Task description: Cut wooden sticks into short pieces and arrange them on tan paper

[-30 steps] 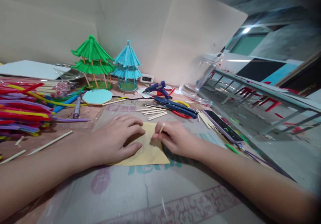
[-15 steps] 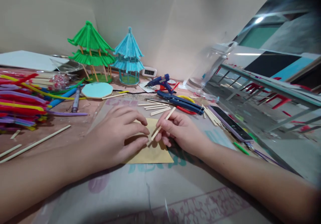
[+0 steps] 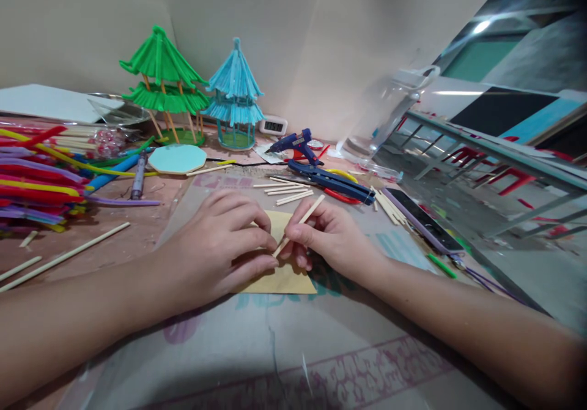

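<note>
Stick [image 3: 312, 210], pale and thin, is slanting above yellow paper [image 3: 287, 281], with the right hand [image 3: 328, 235] pinching it near its middle between thumb and fingers. It is probably feeling light, stiff and dry, likely to snap if bent, so a mid-length pinch is suiting it. The left hand [image 3: 229, 232] is curving half-open over the paper, fingertips beside the lower end; whether they are gripping it, I cannot tell. Beyond, loose sticks [image 3: 293, 197] are lying on the bench [image 3: 147, 220].

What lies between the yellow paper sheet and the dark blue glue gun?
The head view shows several pale wooden sticks beyond the paper sheet, then part of a long dark blue hand tool before the glue gun.
</note>
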{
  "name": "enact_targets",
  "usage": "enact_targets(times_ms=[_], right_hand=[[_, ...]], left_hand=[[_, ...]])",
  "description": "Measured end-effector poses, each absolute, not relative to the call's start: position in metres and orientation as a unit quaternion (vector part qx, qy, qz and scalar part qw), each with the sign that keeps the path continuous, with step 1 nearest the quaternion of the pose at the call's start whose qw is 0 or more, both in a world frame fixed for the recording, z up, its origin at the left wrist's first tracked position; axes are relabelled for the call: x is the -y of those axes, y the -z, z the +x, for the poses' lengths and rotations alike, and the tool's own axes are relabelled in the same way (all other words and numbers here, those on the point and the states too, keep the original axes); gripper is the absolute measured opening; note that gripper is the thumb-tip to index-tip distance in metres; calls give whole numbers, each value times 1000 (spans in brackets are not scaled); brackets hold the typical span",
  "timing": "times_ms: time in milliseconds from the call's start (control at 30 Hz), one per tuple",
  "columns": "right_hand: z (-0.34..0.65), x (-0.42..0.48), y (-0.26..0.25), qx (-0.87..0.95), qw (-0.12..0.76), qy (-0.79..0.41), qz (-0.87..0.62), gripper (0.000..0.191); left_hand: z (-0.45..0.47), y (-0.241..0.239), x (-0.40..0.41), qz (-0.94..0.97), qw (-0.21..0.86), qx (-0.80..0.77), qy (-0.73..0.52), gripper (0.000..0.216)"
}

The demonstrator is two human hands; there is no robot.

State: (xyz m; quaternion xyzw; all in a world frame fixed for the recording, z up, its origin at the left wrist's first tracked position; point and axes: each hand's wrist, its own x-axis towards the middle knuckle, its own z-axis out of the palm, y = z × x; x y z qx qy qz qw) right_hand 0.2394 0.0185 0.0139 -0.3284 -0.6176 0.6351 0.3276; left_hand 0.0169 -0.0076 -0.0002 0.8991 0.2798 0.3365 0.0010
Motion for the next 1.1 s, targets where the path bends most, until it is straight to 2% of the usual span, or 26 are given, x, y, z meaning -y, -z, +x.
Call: enact_targets(times_ms=[600, 967, 1100], right_hand=[[240, -15, -14, 653, 347, -571, -356, 37], [240, -15, -15, 655, 341, -578, -349, 36], [241, -15, -15, 660, 344, -566, -353, 36]], left_hand=[[16, -1, 8, 902, -13, -268, -337, 8], [16, -4, 10, 896, 6, -284, -341, 20], [16, -3, 10, 894, 7, -287, -343, 13]])
